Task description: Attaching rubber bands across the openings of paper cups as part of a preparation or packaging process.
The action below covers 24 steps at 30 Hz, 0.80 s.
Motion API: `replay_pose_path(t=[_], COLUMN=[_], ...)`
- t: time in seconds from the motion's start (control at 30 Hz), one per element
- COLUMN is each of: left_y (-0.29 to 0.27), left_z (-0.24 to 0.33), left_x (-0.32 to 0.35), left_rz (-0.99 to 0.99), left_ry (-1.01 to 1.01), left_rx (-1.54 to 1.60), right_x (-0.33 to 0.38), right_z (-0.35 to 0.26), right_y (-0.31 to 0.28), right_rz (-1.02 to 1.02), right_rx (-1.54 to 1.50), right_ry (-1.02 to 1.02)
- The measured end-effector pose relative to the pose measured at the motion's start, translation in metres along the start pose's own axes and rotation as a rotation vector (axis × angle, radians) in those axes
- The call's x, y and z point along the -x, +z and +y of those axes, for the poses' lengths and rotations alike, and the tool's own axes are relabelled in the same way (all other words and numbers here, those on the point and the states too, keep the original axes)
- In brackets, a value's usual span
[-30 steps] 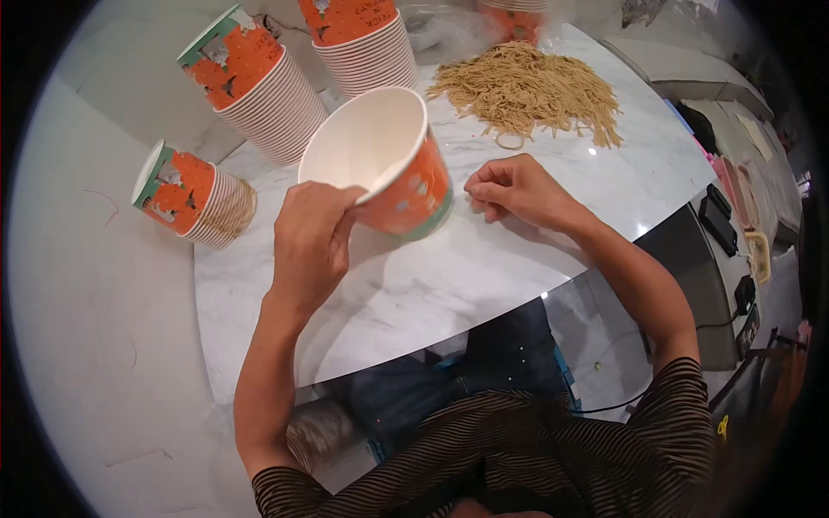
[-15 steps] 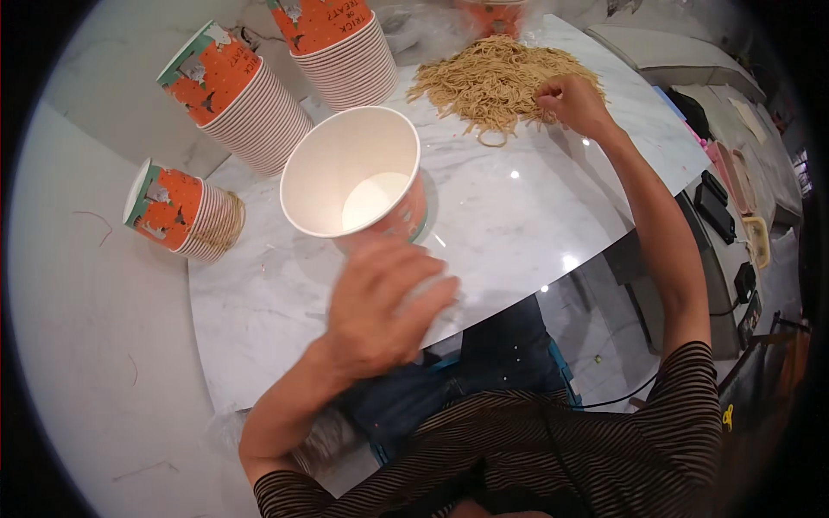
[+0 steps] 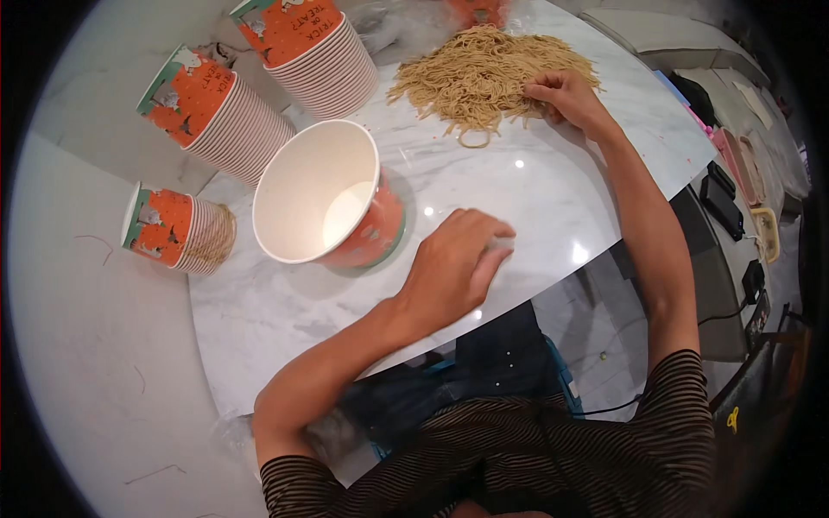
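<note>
My left hand [image 3: 453, 263] is over the near part of the marble-patterned table, thumb apart from the curved fingers, nothing seen between them. To its left stands a large paper bucket [image 3: 380, 233], orange and green outside and white inside, its mouth tipped toward me. My right hand [image 3: 566, 99] is at the right edge of a heap of tan rubber bands [image 3: 484, 78]. Its thumb and forefinger are pinched together; what they hold, if anything, is too small to make out. One loop lies at the heap's near edge.
Behind the bucket are two tall stacks of nested paper buckets, a middle stack [image 3: 233, 116] and a far stack [image 3: 319, 65]. A shorter stack [image 3: 177, 229] at the left has tan bands around it. Clear plastic [image 3: 389, 30] lies at the back. A black device [image 3: 721, 203] rests beyond the table's right edge.
My left hand has moved right, away from the bucket's near side. The right hand stays at the heap's edge, its fingers slightly shifted. The view has shifted a little.
</note>
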<state>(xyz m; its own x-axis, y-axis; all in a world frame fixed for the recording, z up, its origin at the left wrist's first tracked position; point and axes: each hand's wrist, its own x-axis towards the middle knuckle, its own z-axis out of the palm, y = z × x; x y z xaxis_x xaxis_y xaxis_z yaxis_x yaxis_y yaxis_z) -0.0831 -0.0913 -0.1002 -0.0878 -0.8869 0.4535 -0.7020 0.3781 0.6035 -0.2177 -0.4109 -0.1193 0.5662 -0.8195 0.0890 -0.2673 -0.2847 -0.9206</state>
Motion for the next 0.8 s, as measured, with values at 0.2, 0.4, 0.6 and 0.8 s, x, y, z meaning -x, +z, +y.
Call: replay_pose_path(t=[0.2, 0.4, 0.6, 0.8], left_y=[0.041, 0.044, 0.040, 0.039], left_z=[-0.041, -0.053, -0.048, -0.062], left_x=[-0.062, -0.103, -0.123, -0.130], left_rz=[0.179, 0.191, 0.337, 0.385], left_ry=[-0.390, -0.659, -0.737, -0.747], left_rx=[0.409, 0.774, 1.048, 1.079], right_x=[0.002, 0.009, 0.022, 0.024], right_z=[-0.007, -0.017, -0.026, -0.026], right_y=[-0.013, -0.017, -0.012, -0.002], right_rz=[-0.153, -0.307, -0.489, -0.487], right_rx=[-0.204, -0.419, -0.295, -0.217], right_ry=[-0.028, -0.162, -0.201, -0.198])
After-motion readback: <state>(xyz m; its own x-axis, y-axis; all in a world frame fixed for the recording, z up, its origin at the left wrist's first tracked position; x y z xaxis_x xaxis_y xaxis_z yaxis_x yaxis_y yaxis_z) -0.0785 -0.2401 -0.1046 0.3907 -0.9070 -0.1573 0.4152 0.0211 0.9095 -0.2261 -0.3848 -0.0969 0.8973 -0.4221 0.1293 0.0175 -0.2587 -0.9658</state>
